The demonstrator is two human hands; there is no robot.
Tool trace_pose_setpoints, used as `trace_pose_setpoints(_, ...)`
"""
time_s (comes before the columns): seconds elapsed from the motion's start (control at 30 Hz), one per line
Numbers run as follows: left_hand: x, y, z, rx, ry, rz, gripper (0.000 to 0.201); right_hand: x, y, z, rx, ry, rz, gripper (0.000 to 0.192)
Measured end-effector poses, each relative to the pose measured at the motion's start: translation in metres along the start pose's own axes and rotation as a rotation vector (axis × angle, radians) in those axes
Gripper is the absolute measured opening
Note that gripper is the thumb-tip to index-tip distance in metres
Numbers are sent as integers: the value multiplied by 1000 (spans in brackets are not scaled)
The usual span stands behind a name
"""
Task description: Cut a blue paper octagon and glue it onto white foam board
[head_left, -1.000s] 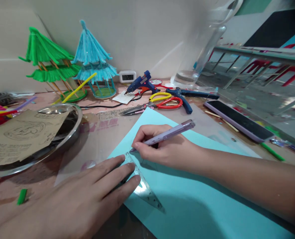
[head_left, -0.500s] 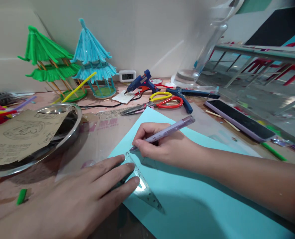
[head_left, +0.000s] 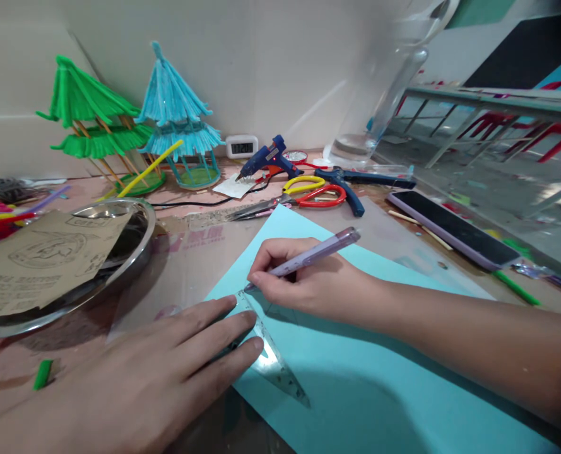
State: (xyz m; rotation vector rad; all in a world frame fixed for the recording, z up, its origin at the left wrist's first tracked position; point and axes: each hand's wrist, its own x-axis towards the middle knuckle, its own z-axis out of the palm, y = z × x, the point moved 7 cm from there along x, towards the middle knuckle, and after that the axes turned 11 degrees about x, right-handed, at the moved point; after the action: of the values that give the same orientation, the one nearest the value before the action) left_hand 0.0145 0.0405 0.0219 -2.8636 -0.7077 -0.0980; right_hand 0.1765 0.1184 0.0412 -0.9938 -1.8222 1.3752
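Left hand [head_left: 142,378] covers clear set square [head_left: 273,366] corner; pen [head_left: 308,255] tip hidden.

The digital clock [head_left: 242,147] by the wall displays digits resembling 11:20. The print on the brown cardboard sheet [head_left: 43,258] is illegible. The red characters on the desk mat [head_left: 199,238] are also illegible.

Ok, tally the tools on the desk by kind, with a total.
Pen: 1
Set square: 1
Scissors: 2
Glue gun: 1
Pliers: 1
Total: 6
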Motion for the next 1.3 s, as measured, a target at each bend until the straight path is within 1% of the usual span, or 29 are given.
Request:
trace_pose_setpoints(0.1, 0, 2, 1, 12, -66, 41, 80, 0, 0, 1, 6, -9, 6, 6)
trace_pose_setpoints(0.23, 2, 0, -4, -45, -55, -1, 76, 0, 0, 2, -3, -15, 20, 6)
trace_pose_setpoints(0.47, 1, 4, 3, 78, -117, 43, 82, 0, -2, 1, -10, -11, 0, 7)
trace_pose_setpoints(0.6, 3, 6, 2, 103, -46, 54, 80, 1, -1, 1, -10, -10, -8, 7)
trace_pose_setpoints(0.73, 5, 6, -1, 81, 5, 63, 75, 1, 0, 1, -7, -9, -6, 7)
trace_pose_setpoints(0.8, 4, 4, -2, 67, 10, 55, 75, 1, 0, 1, -2, -11, -3, 7)
trace_pose_setpoints(0.97, 2, 5, -1, 74, -55, 49, 78, 0, -1, 0, -5, -4, 5, 8)
trace_pose_setpoints(1.1, 4, 6, -2, 71, -19, 0, 79, 0, -1, -4, -7, 50, 11, 8)
trace_pose_setpoints(1.3, 6, 10, -4, 70, 21, -18, 69, 1, -2, 0, -8, 18, 23, 8)
